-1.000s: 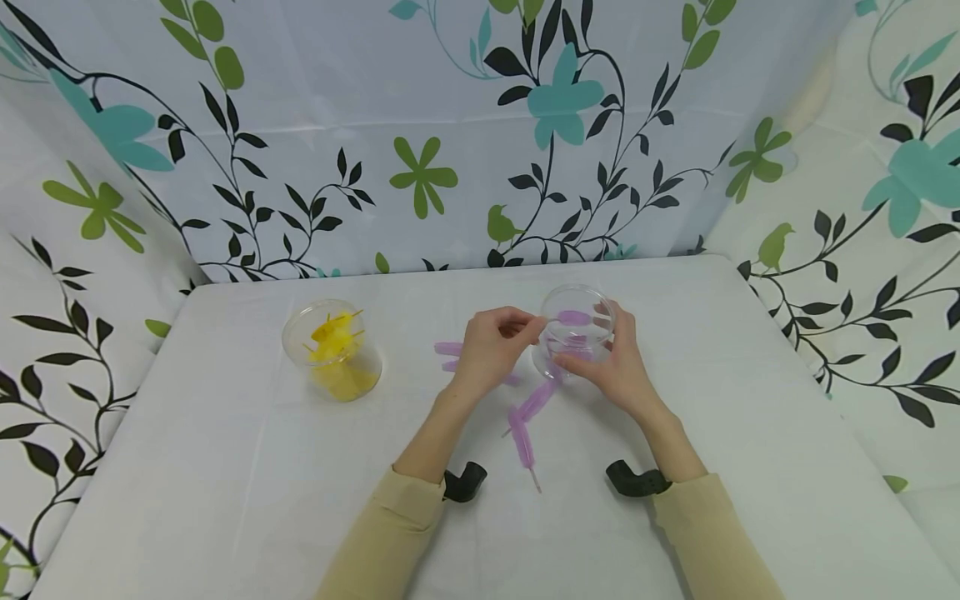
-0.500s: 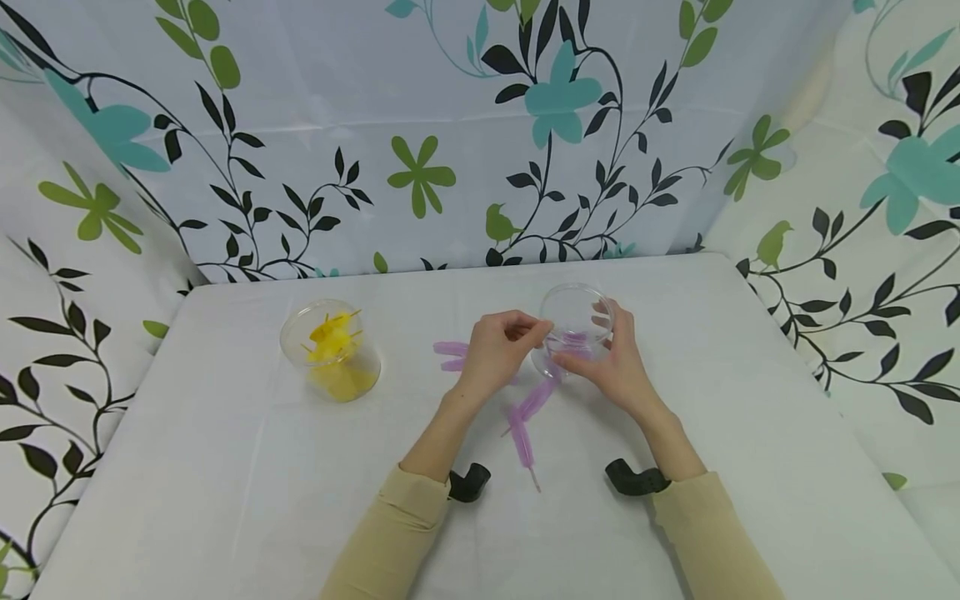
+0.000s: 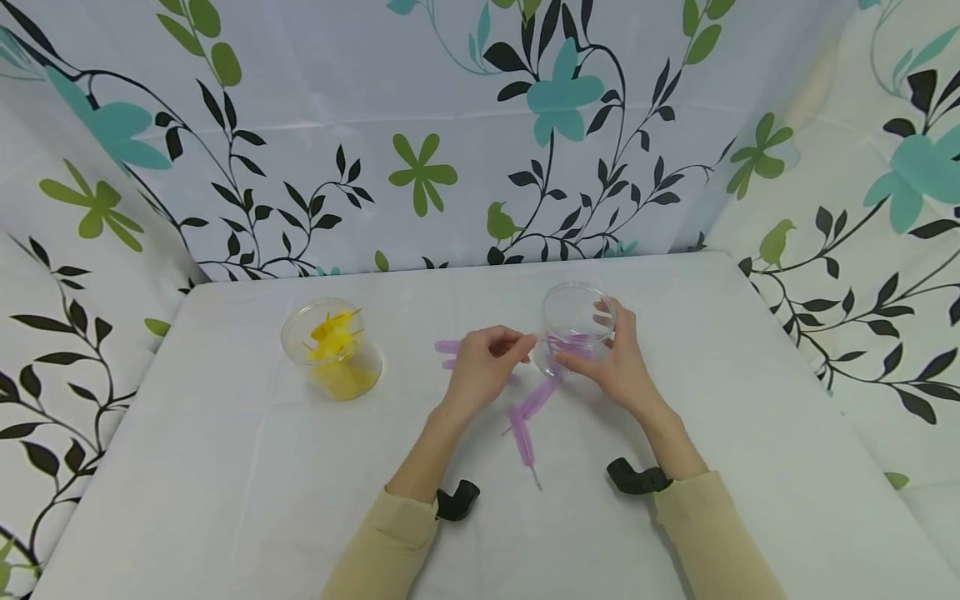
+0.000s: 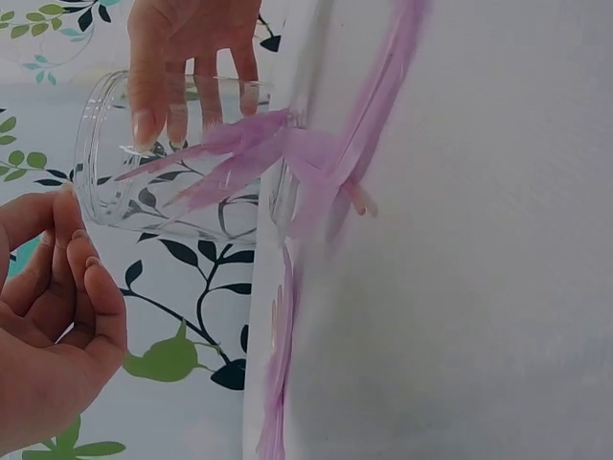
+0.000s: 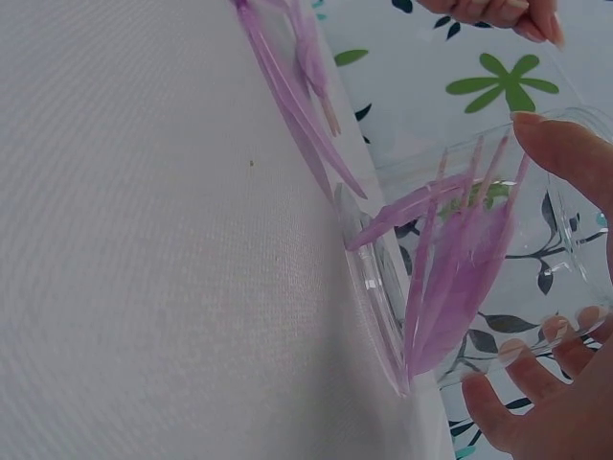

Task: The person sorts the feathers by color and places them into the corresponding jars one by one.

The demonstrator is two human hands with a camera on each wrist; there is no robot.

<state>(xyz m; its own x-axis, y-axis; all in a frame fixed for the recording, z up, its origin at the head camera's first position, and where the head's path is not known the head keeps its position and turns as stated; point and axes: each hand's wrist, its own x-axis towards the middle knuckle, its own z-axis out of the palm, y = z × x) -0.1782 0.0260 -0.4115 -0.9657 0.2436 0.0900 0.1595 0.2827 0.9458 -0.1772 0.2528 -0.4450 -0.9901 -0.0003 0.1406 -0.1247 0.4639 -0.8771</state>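
A clear jar (image 3: 550,315) stands on the white table, and my right hand (image 3: 621,358) grips it round its right side. Several purple feathers (image 5: 462,268) lean inside with their pale quills up, as the right wrist view shows. Just left of the rim is my left hand (image 3: 483,367); in the left wrist view its thumb and index fingertip meet, the other fingers are curled, and nothing shows between them. In front of the jar lie loose purple feathers (image 3: 522,437), end to end. More purple feathers (image 3: 447,347) lie partly hidden behind the left hand.
To the left, a second clear jar (image 3: 289,346) holds yellow feathers (image 3: 336,335), some quills poking up. A white cloth covers the table (image 3: 225,467). Behind hangs a curtain (image 3: 300,108) printed with leaves and flowers. Each wrist wears a black band (image 3: 636,477).
A purple feather pinched over the jar's mouth by the left hand has gone down into the jar. The left hand has let go and drawn back left. The right hand stays on the jar.
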